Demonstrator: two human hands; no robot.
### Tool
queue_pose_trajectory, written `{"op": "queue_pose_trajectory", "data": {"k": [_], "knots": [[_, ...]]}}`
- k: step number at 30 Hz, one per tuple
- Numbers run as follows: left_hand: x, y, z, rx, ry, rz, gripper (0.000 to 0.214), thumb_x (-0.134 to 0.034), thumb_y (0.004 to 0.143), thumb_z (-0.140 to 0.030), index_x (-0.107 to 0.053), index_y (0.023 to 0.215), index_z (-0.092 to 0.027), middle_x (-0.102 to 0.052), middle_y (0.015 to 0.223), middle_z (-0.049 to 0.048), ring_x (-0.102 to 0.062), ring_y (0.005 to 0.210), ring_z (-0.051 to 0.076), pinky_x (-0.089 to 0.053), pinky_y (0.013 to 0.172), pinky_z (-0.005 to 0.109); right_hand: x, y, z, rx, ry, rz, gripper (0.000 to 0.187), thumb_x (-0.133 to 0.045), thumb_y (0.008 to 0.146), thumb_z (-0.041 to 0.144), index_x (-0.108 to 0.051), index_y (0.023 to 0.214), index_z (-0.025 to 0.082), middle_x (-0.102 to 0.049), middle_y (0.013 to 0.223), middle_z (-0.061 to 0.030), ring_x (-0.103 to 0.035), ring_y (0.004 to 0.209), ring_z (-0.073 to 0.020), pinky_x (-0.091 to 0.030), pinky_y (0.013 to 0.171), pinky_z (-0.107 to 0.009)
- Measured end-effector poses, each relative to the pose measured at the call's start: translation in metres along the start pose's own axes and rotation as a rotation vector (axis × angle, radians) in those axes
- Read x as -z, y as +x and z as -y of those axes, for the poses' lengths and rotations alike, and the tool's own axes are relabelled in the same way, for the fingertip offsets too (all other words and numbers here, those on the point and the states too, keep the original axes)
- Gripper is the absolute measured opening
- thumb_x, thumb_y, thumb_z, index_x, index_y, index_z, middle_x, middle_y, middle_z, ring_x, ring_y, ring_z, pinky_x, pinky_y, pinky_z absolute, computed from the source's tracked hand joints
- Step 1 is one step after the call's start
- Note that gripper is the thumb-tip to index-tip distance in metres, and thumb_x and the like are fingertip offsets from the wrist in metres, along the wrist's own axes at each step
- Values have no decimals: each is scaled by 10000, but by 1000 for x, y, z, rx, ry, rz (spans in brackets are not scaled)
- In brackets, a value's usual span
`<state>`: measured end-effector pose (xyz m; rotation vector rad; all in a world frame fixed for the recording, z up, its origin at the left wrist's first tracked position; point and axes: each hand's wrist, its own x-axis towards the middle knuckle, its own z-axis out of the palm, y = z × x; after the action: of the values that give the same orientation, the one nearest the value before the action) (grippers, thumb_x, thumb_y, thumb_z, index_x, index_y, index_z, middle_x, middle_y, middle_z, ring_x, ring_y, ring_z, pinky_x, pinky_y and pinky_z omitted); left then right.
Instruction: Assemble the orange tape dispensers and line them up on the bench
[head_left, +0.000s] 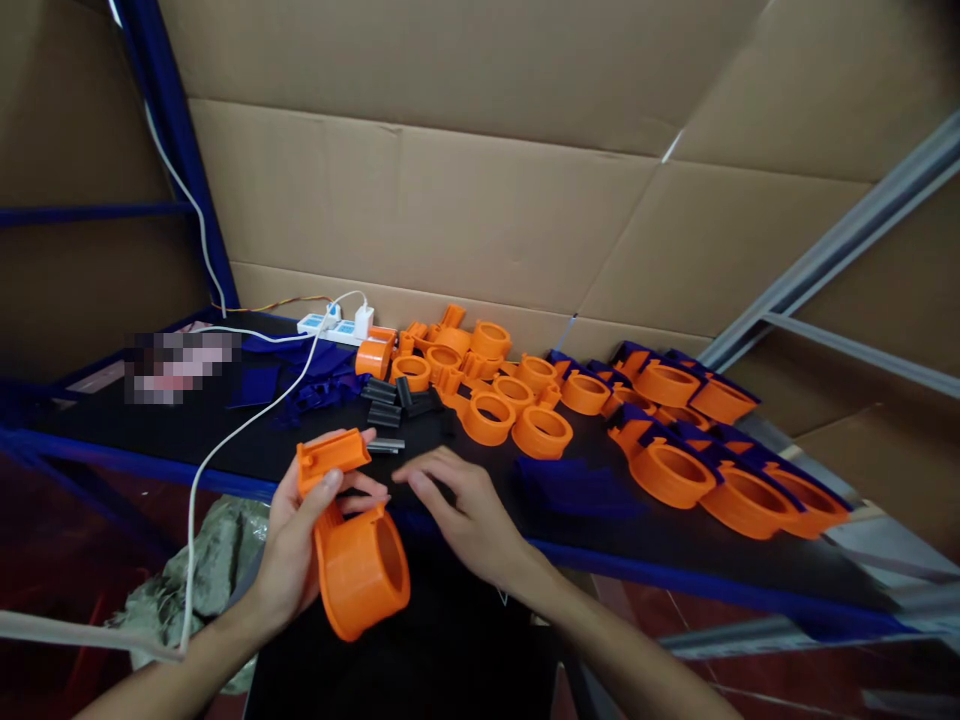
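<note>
My left hand [296, 545] is closed around an orange plastic ring part with a flat tab [352, 545], held just in front of the table edge. My right hand [465, 505] hovers beside it, fingers stretched out over the black tabletop [225, 430], nothing in them. Its fingertips point towards a few small dark grey blocks [386, 405]. Behind these blocks lies a pile of loose orange ring parts [487, 390].
Orange rings fitted with dark blue pieces [697, 440] run along the table's right side. Loose blue pieces [300, 375] lie at left. A white power strip [334, 325] and white cable [225, 440] cross the left side. Cardboard walls stand behind.
</note>
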<state>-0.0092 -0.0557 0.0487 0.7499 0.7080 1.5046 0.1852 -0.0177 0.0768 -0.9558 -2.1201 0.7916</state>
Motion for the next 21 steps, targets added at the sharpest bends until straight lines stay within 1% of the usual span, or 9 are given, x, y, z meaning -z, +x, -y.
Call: {"op": "queue_pose_trajectory", "data": {"k": [2,4,5,7,9,11,17,19,21], "knots": [[1,1,-3,-15,49,-23,490,-700,879,-342,-565,1326,-196,-784,926,72,-737,722,186,-601,726,282,-11,17,-12,59,-206,-36,280,-481,1016,257,-667,1225,248,-685,1242,-73,-586,1163,-232,-465,1005,-403],[0,0,-2,-10,95,2,466,-705,875,-333,-565,1296,-190,-779,870,60,-740,710,191,-597,701,276,-22,29,-21,95,-408,-9,357,-474,996,183,-602,1327,226,-634,1331,-98,-544,1204,-247,-450,1012,-424],[0,-1,-1,3,120,24,450,-702,879,-326,-564,1283,-186,-776,839,56,-741,703,192,-595,696,276,-26,33,-24,99,-492,7,374,-468,985,147,-597,1330,210,-635,1317,-111,-549,1172,-250,-457,986,-422],[-2,-2,2,42,169,62,414,-682,895,-331,-568,1258,-167,-764,773,52,-739,692,190,-591,689,265,-32,37,-29,92,-600,37,360,-461,960,88,-639,1255,193,-672,1195,-116,-570,1054,-245,-469,906,-395],[-4,-2,5,64,204,63,403,-672,903,-341,-571,1245,-153,-758,749,53,-738,694,184,-588,689,253,-33,39,-32,71,-608,37,333,-468,932,48,-680,1145,192,-684,1063,-101,-568,964,-232,-463,848,-365],[-5,-2,8,63,221,52,416,-689,890,-342,-570,1241,-152,-762,766,55,-741,702,180,-588,689,243,-31,40,-34,43,-564,8,293,-483,913,38,-694,1048,188,-675,991,-87,-565,931,-223,-455,823,-347],[-4,0,10,94,210,63,483,-727,858,-372,-564,1256,-154,-766,780,68,-755,724,209,-606,677,269,-23,45,-38,-34,-463,-88,113,-591,906,127,-672,875,200,-676,910,-64,-593,907,-212,-461,776,-326],[-5,1,9,116,205,80,468,-706,874,-393,-566,1249,-153,-764,772,73,-749,700,203,-609,675,273,-18,47,-40,-57,-424,-121,70,-647,887,164,-663,832,205,-682,871,-50,-605,866,-204,-467,758,-325],[-6,2,8,128,215,99,436,-691,886,-403,-575,1227,-156,-764,791,77,-742,692,191,-610,682,272,-10,49,-40,-73,-383,-153,53,-669,885,202,-665,832,202,-689,847,-41,-617,828,-189,-480,739,-315]]}}
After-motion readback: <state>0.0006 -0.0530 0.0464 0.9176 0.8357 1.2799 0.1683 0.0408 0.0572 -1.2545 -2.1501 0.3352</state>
